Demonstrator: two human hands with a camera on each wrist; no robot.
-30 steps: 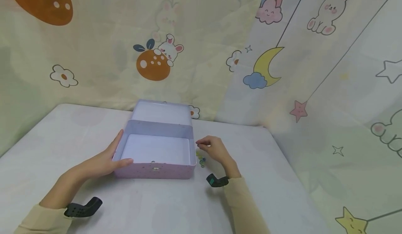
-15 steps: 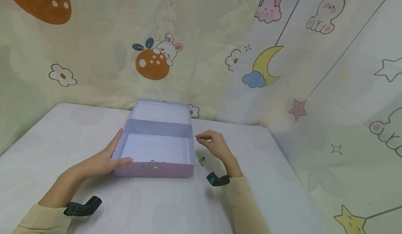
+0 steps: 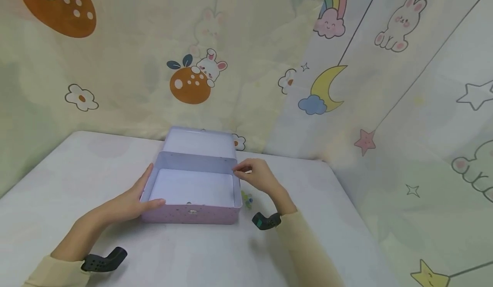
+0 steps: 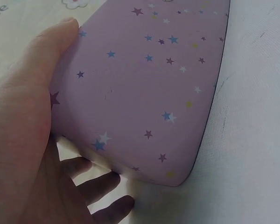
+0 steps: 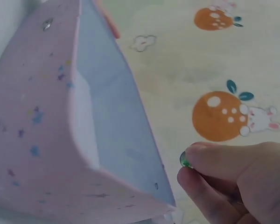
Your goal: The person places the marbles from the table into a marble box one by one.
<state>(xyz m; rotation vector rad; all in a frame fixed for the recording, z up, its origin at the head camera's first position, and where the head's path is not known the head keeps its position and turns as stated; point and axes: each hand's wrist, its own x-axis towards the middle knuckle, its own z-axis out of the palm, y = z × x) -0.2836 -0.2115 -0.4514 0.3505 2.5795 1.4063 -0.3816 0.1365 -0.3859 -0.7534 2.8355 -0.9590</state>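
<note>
A pink tin box (image 3: pixel 215 215) with a star pattern stands on the table, its lid (image 3: pixel 200 142) folded back and its pale inside showing. My left hand (image 3: pixel 125 201) spans the box's front left corner: the thumb lies at the front rim and the fingers stretch along the left side. Between the thumb and fingertips of my right hand (image 3: pixel 259 176) I pinch a small green glass marble (image 5: pixel 184 160). That hand hovers at the box's right rim, fingertips overlapping the edge in the head view. Several small green, yellow and blue marbles (image 3: pixel 247 199) lie beside the box's right wall.
A white cloth covers the table (image 3: pixel 185 257). Behind it and to the right hang printed curtains (image 3: pixel 250 64) with rabbits, oranges and stars. Each wrist carries a black camera band (image 3: pixel 104 261).
My right hand has risen slightly and moved left, from beside the box to its right rim. My left hand stays at the box's corner. The head view has tilted up slightly.
</note>
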